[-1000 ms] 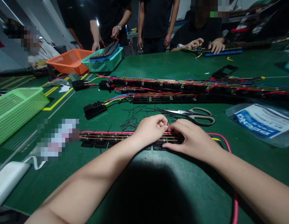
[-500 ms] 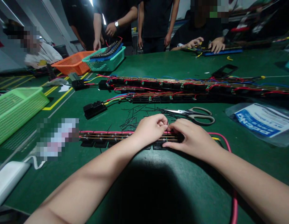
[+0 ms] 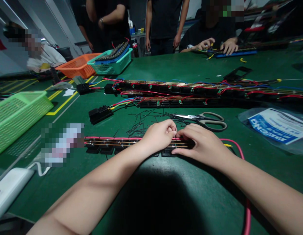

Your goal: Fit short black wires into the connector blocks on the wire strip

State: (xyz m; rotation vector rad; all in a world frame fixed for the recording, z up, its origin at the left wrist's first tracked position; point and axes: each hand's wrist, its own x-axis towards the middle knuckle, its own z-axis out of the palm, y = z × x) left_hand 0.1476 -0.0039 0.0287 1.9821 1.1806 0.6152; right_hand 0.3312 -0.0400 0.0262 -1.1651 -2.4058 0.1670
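A long black strip of connector blocks (image 3: pixel 109 144) with bare wires and a pink wire along it lies across the green table in front of me. My left hand (image 3: pixel 159 134) is curled in a fist over the strip's middle, fingertips pinched against it. My right hand (image 3: pixel 201 143) lies over the strip's right end, fingers pressed down on the blocks and touching the left fingertips. What the fingertips pinch is hidden. A pink cable (image 3: pixel 235 151) runs from under my right hand past my forearm.
Scissors (image 3: pixel 206 120) and cut black tie ends (image 3: pixel 139 122) lie just behind my hands. Longer wired strips (image 3: pixel 195 91) cross the table's middle. A plastic bag (image 3: pixel 276 129) sits right, a green basket (image 3: pixel 16 114) left, orange (image 3: pixel 76 65) and teal baskets (image 3: pixel 111 62) farther back. People stand and work at the far edge.
My hands have stayed in place on the strip. A standing person at the far left edge has drawn the arm back from the teal basket.
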